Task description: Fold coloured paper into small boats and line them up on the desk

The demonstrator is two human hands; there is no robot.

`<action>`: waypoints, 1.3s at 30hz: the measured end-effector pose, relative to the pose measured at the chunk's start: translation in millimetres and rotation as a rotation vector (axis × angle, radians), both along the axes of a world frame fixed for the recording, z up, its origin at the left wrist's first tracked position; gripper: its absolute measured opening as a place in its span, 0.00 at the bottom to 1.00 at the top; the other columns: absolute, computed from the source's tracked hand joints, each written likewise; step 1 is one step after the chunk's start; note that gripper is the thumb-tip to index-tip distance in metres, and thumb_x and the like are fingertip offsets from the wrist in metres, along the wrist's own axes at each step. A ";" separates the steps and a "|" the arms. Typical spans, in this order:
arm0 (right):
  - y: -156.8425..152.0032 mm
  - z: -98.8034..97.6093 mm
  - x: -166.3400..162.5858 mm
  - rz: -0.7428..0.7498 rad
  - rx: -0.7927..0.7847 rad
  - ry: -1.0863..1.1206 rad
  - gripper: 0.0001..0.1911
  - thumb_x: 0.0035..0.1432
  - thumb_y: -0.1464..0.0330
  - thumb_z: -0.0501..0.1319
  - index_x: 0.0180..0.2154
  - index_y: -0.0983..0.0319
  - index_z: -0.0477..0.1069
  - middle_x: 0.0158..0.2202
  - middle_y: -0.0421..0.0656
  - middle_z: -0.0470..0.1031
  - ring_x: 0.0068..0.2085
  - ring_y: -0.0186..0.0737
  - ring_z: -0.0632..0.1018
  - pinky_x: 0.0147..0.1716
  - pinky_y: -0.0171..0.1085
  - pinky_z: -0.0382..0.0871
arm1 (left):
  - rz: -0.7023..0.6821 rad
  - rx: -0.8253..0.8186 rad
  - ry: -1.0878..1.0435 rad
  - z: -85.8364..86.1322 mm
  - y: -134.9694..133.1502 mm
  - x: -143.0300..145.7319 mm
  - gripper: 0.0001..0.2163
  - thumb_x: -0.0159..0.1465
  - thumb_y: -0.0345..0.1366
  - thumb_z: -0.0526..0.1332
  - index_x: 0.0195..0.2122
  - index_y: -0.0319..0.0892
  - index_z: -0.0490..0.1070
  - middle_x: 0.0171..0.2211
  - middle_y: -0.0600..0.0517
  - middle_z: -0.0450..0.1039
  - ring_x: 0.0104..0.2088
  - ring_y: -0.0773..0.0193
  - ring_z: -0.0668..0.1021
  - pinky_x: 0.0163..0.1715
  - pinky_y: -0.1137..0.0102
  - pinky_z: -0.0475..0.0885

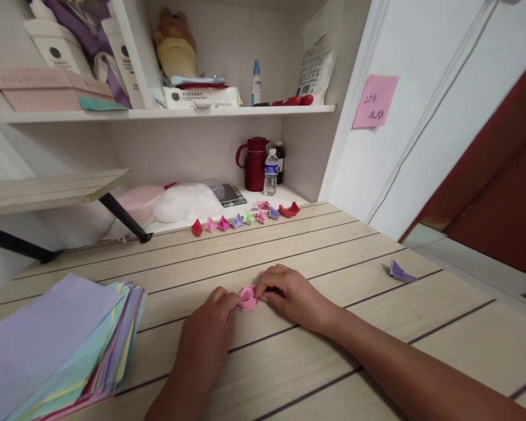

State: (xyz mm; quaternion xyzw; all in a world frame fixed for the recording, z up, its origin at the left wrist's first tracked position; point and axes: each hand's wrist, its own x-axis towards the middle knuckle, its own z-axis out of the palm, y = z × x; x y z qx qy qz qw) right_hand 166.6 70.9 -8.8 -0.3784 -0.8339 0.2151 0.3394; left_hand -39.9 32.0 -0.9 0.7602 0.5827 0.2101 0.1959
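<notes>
your left hand (pixel 210 321) and right hand (pixel 293 297) each pinch one side of a small folded pink paper (pixel 248 298), between them at the wooden surface (pixel 276 365); pulling unevenly could tear it or spoil its creases

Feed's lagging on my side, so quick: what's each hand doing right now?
Left hand: closed, pinching the left edge of the pink folded paper.
Right hand: closed, pinching the paper's right edge.

Soft light, faint shadows, edge distortion.
</notes>
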 end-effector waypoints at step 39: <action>-5.1 1.1 0.5 -0.026 -0.148 0.169 0.14 0.53 0.76 0.66 0.41 0.58 0.75 0.50 0.45 0.68 0.50 0.42 0.74 0.50 0.39 0.69 | 0.057 0.011 -0.029 -7.6 0.5 -0.8 0.07 0.63 0.30 0.53 0.34 0.48 0.68 0.36 0.58 0.71 0.33 0.67 0.72 0.33 0.72 0.59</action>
